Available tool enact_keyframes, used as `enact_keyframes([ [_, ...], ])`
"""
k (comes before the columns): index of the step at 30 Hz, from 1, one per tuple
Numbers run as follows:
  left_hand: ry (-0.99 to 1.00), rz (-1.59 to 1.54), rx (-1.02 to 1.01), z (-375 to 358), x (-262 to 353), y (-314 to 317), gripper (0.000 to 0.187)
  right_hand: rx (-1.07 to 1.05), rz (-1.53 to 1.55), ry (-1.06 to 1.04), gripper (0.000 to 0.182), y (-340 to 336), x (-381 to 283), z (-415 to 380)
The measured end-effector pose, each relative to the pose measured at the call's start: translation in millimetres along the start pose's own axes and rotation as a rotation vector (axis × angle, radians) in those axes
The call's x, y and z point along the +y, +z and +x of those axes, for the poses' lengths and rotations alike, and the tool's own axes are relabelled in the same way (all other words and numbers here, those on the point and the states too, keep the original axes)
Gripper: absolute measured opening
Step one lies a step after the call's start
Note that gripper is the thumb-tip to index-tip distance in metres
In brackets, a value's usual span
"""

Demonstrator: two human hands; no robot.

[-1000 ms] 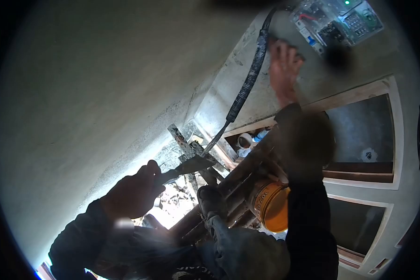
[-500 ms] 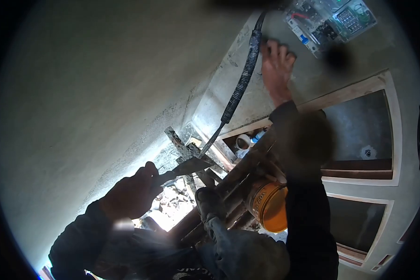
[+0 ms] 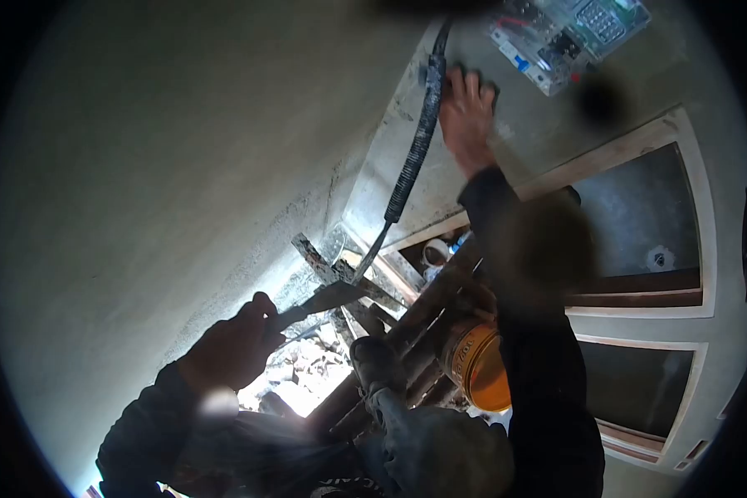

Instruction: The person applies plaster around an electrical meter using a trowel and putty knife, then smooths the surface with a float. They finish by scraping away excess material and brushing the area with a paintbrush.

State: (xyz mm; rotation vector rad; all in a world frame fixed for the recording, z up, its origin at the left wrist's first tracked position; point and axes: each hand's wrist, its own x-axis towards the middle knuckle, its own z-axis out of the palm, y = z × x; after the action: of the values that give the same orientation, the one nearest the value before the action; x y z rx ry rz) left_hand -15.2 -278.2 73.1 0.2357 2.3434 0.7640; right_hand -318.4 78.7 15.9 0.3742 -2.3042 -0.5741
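Head view: your left hand (image 3: 234, 347) grips a scraper, and your right hand (image 3: 467, 124) is open by the wall (image 3: 519, 153).
Your left hand is curled tight around the scraper's (image 3: 334, 297) handle, and the flat blade sticks out past your fingers, above your shoe (image 3: 377, 363). Your right hand has its fingers a little apart and looks flat on the wall. It is just beside the black bumpy tube (image 3: 413, 166); you cannot tell if they touch. The clear box (image 3: 566, 41) is near that hand, and the orange bucket (image 3: 487, 375) sits lower down by your right arm.
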Motion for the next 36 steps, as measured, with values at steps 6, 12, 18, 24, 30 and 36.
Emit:
enact_keyframes([
  [6,0.072,-0.067,0.030,-19,-12,7,0.033,0.205,0.091,0.235,0.068,-23,12,-6],
  [12,0.011,-0.023,-0.007,-5,-3,1,0.029,0.041,-0.164,0.025,0.057,-21,-6,21],
  [18,0.078,-0.068,0.112,-31,-9,5,0.030,0.002,-0.014,0.156,0.059,-31,32,-72],
  [24,0.066,-0.045,-0.023,-13,-7,1,0.026,0.166,-0.025,0.178,0.063,-46,58,-39],
  [30,-0.049,0.008,-0.064,0,-18,6,0.023,0.113,-0.058,0.203,0.058,-66,71,-59],
  [36,0.114,0.074,-0.118,5,-31,11,0.025,0.196,-0.085,0.116,0.060,-68,89,-52],
])
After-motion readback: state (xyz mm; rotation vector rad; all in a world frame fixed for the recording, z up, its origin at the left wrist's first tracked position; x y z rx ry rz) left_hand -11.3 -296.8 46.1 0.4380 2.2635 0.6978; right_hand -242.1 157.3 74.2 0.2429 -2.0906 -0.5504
